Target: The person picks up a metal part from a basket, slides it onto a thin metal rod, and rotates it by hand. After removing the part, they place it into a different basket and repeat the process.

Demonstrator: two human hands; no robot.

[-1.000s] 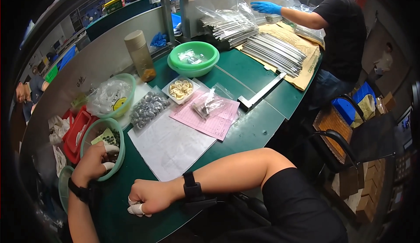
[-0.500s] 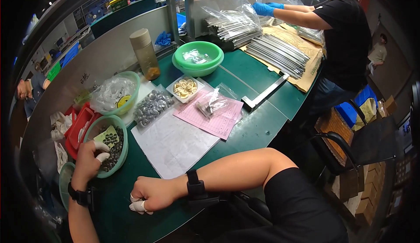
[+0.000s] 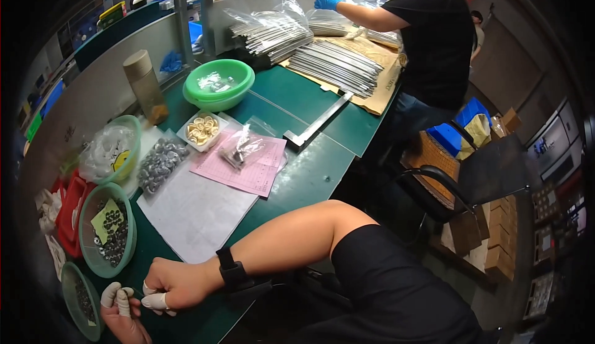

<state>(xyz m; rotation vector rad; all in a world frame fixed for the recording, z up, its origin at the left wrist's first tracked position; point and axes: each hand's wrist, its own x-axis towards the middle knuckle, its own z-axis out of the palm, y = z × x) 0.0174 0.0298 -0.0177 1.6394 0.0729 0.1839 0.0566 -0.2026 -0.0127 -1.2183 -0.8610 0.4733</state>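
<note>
My left hand point(image 3: 122, 314), with white finger cots on, is closed in a pinch at the lower left. A small dark piece shows at its fingertips, too small to name. Close beside it is my right hand point(image 3: 181, 284), also in finger cots, its fingers curled in; whatever they hold is hidden. Just beyond the left hand stands a green bowl point(image 3: 132, 245) of small dark metal ring-like parts with a yellow-green slip on top. Another green bowl point(image 3: 66, 276), with similar dark parts, sits at the left edge of the table.
White paper point(image 3: 192, 214) and a pink form point(image 3: 260, 180) lie mid-table. Around them are a bag of grey metal parts point(image 3: 162, 161), a tray of gold-coloured rings point(image 3: 202, 130), a bottle point(image 3: 145, 90) and stacked green bowls point(image 3: 220, 99). A co-worker point(image 3: 434, 40) stands beside metal strips point(image 3: 338, 65).
My left hand has left the bowl of dark parts and come back beside my right hand, a small dark piece at its fingertips. The whole view has shifted.
</note>
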